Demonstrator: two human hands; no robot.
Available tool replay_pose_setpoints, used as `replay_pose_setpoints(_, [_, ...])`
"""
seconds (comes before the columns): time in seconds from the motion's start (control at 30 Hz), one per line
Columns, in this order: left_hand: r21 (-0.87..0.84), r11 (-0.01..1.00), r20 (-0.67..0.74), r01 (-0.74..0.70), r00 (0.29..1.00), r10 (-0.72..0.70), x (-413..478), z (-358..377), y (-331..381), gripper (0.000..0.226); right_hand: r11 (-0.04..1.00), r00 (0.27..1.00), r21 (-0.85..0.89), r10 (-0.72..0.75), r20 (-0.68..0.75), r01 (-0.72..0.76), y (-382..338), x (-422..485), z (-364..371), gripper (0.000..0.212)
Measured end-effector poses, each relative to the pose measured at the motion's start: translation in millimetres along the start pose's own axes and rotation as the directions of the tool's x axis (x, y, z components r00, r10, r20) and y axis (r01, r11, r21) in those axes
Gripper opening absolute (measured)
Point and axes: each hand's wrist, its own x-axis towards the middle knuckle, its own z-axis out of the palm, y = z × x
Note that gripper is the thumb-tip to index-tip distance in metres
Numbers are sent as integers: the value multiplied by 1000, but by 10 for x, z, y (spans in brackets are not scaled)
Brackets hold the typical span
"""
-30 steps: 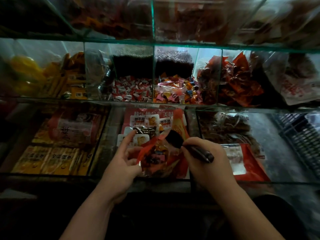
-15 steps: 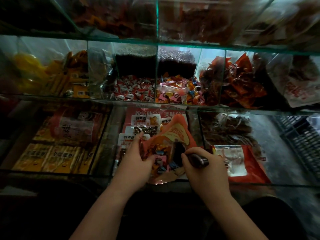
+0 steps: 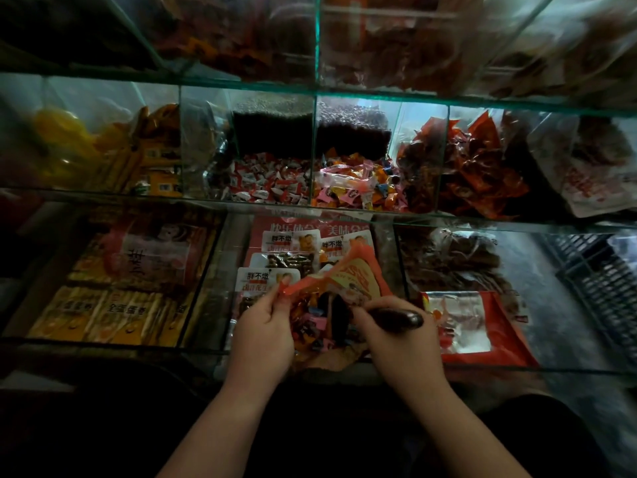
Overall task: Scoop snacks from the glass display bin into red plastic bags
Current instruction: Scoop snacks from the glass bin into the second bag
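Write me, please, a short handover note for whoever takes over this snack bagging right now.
Left hand pinches the rim of the red bag, holding it open.
Right hand grips the scoop; its head is inside the bag.
Done: wrapped sweets already lie in the bag.
Left: probably empty the scoop, withdraw it, then refill from the glass bin behind.

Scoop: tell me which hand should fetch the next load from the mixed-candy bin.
Right, probably. The right hand already grips the scoop by its handle, with the bowl inside the red bag. The left hand pinches the bag's rim to hold it open, so it is occupied.
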Motion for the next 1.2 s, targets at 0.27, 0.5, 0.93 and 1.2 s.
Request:
replay_pose_setpoints(0.27, [-96,995,37,19,999,-16,-24,4,1,28,960,982,214,188,-22,-179,-1,-2,95,26])
replay_pose_setpoints(0.5, [-73,997,5,9,1000,-8,2,-11,-61,27,895,956,375,285,-64,-241,18,6,-12,9])
replay_pose_setpoints(0.93, [-130,991,8,23,1000,-23,-50,-60,-20,53,861,936,403,350,-26,-311,123,-44,16,14])
replay_pose_setpoints(1.2, [86,994,-92,-70,993,77,-179,-95,146,43,958,974,230,200,-103,-173,-104,-78,-402,18])
